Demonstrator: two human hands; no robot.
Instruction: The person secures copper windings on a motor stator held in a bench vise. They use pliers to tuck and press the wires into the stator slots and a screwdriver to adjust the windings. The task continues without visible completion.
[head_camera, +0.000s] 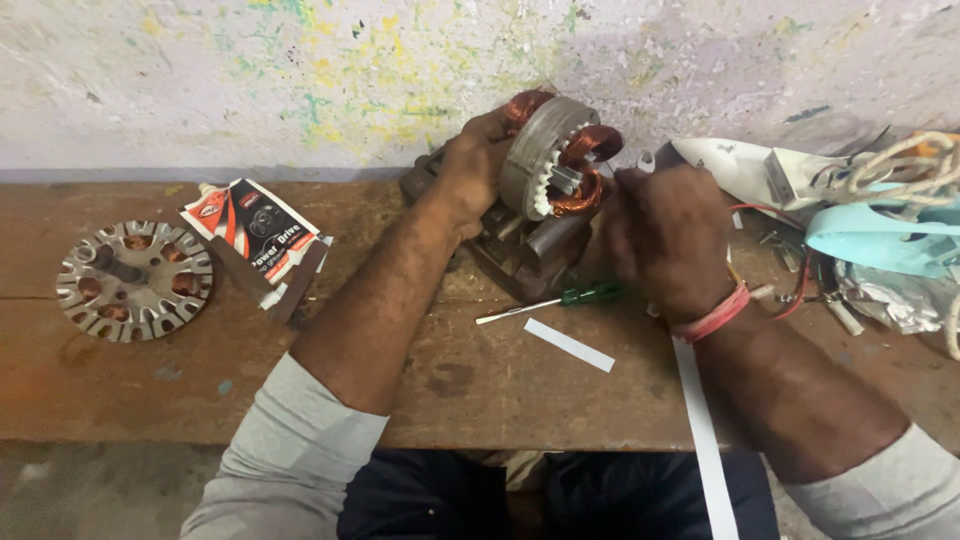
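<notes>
My left hand (472, 168) grips a round metal motor stator (535, 150) with copper windings (590, 145), holding it tilted on edge over a dark metal block (520, 255) on the wooden bench. My right hand (665, 235), with a red band at the wrist, is closed beside the copper coils and pinches a long white paper strip (700, 430) that trails down over the bench edge. The fingertips are hidden against the stator.
A green-handled screwdriver (570, 298) and a short white strip (568, 344) lie below the stator. A slotted round metal disc (135, 280) and a small printed box (258, 240) sit at the left. Wires, a white casing (745, 165) and a pale blue part (880, 235) clutter the right.
</notes>
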